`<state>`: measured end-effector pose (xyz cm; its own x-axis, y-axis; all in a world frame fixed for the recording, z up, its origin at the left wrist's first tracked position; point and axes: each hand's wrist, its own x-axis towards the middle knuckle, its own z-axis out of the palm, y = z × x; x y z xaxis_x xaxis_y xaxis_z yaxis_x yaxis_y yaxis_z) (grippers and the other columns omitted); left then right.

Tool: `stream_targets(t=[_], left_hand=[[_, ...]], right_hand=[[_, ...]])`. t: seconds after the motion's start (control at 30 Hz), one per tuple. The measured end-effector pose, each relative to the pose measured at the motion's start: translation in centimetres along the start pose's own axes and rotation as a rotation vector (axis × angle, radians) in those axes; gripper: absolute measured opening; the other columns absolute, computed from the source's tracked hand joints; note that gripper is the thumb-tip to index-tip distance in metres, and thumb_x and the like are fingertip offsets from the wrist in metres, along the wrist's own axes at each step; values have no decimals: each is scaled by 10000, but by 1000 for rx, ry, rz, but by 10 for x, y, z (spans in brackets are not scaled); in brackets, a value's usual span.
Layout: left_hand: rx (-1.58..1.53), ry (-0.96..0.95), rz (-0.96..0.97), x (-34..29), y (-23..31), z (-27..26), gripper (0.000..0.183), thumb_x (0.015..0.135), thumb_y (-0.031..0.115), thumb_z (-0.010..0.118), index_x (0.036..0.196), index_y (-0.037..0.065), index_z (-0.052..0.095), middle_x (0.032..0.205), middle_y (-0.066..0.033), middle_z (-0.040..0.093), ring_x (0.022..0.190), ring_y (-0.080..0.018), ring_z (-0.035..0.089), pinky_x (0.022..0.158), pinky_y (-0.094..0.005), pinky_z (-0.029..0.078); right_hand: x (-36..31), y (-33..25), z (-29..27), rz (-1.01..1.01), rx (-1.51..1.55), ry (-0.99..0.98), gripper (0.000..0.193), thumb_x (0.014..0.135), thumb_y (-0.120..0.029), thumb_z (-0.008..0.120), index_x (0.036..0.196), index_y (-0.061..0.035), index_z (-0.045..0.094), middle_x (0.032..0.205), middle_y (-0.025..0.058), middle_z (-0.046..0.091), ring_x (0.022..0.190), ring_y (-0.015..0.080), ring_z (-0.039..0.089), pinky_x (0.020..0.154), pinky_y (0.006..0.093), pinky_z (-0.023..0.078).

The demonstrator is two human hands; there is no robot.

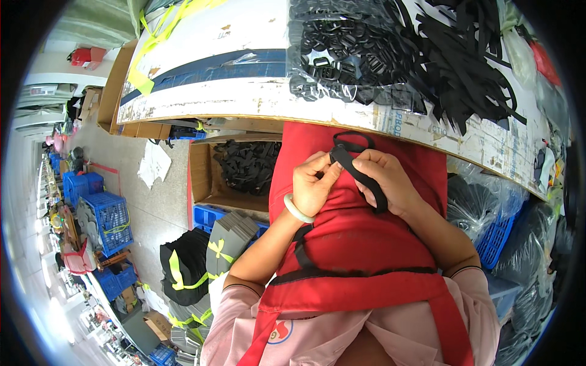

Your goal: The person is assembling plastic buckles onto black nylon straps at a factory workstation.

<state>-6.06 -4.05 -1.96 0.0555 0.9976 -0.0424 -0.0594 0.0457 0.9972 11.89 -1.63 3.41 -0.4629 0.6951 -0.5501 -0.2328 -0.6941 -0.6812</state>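
Note:
A black webbing strap (368, 182) is held over my lap, in front of the red apron (342, 229). My left hand (312, 184) is closed, its thumb and fingers pinching the strap near a small dark piece that looks like a buckle (337, 150). Fingers curled, my right hand (388, 178) grips the strap a little to the right, and the strap's end hangs down beside the palm. Beyond both hands a loop of the strap stands up toward the table edge. The fingers partly hide the small piece.
On the white table (244, 97) lie a clear bag of black buckles (351, 58) and a heap of black straps (467, 67). A cardboard box (201, 177) of black pieces stands below, left. Grey and black bundles (183, 268) tied with yellow ribbon sit at my left; plastic-wrapped goods (473, 198) at my right.

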Motion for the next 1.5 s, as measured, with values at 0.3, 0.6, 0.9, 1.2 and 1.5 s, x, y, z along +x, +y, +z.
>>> stream_targets(t=[0.3,0.6,0.9,1.2,1.5], left_hand=[[-13,111,-86,-3,11,10,183,839,-40,634,1020,-36,661,761,-41,576,627,-73,525,553,-219,428],[399,22,368,3,-5,6,206,789,-104,613,985,-50,644,875,-148,647,736,-206,626,646,-281,492],[-611,-108,-489,4,11,-16,293,951,138,522,1194,-19,562,914,-120,657,659,-125,594,400,-188,423],[-835,-102,-660,9,0,-8,235,954,158,534,1088,-26,593,867,-100,649,633,-116,611,390,-173,410],[-542,42,-407,9,12,-1,187,903,92,613,1020,-52,636,825,-99,665,645,-164,673,373,-198,430]], right_hand=[[0,5,5,-103,56,13,165,950,-188,537,869,-44,551,619,33,558,395,65,452,353,201,366],[17,18,-5,-178,27,24,209,958,-214,534,993,-11,570,714,58,586,512,92,528,460,220,442],[22,18,-18,-257,-238,-80,153,935,-142,570,1037,-27,577,839,39,621,696,66,584,636,192,477],[16,13,-7,-370,-451,58,136,885,-33,593,1020,-26,594,824,-5,586,712,25,513,631,171,392],[-2,1,9,-948,-803,151,32,861,-15,618,888,-13,635,848,41,573,726,130,572,649,243,462]])
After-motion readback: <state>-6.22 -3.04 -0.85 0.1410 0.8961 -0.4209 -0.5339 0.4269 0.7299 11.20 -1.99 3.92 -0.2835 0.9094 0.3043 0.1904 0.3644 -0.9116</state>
